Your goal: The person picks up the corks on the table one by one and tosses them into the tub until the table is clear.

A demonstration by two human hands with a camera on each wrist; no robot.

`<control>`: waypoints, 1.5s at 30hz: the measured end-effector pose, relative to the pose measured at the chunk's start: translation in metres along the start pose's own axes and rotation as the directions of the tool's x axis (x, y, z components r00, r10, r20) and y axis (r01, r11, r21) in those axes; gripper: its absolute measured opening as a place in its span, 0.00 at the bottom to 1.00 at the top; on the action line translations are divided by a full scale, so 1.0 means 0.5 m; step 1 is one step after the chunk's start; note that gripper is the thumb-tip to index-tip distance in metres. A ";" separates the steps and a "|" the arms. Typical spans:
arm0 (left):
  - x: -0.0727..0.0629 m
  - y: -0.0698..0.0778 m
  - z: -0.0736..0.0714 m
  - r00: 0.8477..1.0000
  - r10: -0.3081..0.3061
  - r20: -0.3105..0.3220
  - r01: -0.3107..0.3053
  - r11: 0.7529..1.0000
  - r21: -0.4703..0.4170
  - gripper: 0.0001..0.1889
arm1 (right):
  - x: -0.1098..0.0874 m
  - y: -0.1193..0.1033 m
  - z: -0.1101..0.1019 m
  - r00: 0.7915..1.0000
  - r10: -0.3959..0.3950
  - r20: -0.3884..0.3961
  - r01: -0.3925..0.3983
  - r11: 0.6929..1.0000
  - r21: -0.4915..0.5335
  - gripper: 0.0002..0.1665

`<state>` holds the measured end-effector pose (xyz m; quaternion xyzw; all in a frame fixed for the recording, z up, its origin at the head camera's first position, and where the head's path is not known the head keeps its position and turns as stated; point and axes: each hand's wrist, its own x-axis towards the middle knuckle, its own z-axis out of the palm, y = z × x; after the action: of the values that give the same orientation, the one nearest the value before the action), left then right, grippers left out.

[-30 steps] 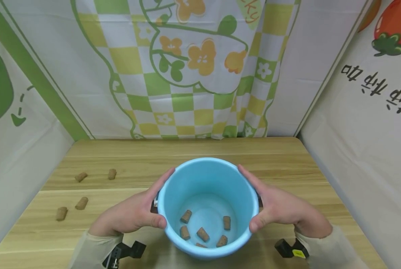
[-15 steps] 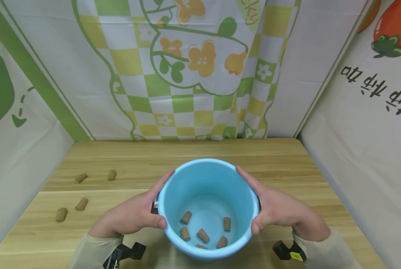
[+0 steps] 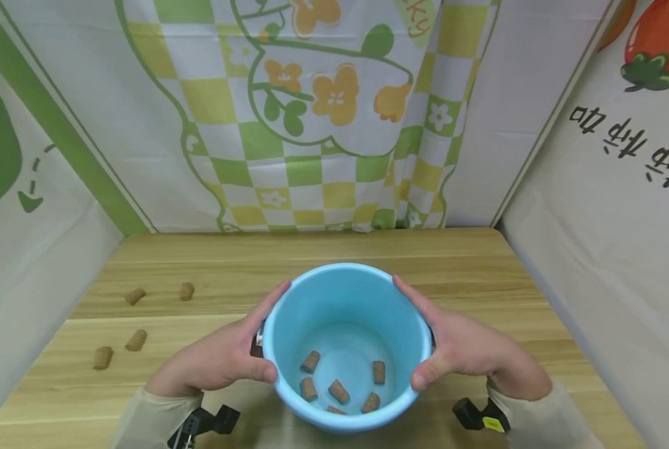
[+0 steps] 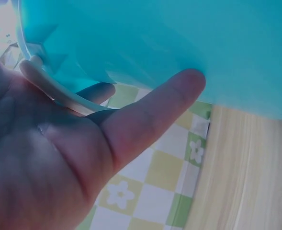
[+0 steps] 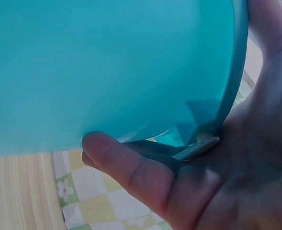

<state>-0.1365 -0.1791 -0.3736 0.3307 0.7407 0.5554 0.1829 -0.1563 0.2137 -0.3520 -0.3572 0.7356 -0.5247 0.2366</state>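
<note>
Both our left hand and right hand grip the blue bucket; unequal pressure could tilt it, rolling the corks inside.

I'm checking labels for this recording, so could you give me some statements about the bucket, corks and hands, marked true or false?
1. The left hand and right hand both hold the blue bucket. True.
2. The bucket is upside down. False: its opening faces up.
3. Six corks show inside it. True.
4. The other corks lie right of the bucket. False: four loose corks lie to its left.
5. Those four lie on the wooden table. True.
</note>
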 end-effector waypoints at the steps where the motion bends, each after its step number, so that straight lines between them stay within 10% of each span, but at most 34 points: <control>1: -0.001 -0.001 0.002 1.000 0.006 -0.011 -0.006 1.000 0.013 0.60 | 0.000 0.000 -0.001 1.000 0.004 -0.001 -0.004 1.000 -0.003 0.80; 15: -0.036 0.004 -0.004 0.974 0.004 -0.228 0.023 0.993 0.116 0.53 | 0.001 -0.005 -0.007 0.999 0.023 0.025 -0.024 0.999 0.031 0.80; 28: -0.114 0.031 -0.058 0.832 -0.023 -0.554 0.112 0.985 0.128 0.32 | 0.001 -0.001 -0.006 1.000 0.022 0.021 -0.022 1.000 0.018 0.79; 40: -0.212 -0.003 -0.121 0.739 -0.016 -0.674 -0.034 0.998 -0.061 0.60 | 0.002 -0.006 -0.001 0.999 0.025 0.027 -0.027 0.998 0.055 0.78; 45: -0.256 -0.015 -0.146 0.631 -0.012 -0.776 -0.085 0.993 -0.084 0.57 | 0.001 -0.006 0.000 1.000 0.017 0.025 -0.018 0.999 0.044 0.78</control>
<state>-0.0940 -0.3201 -0.3698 0.0643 0.7081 0.6879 -0.1456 -0.1559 0.2129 -0.3493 -0.3517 0.7240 -0.5342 0.2582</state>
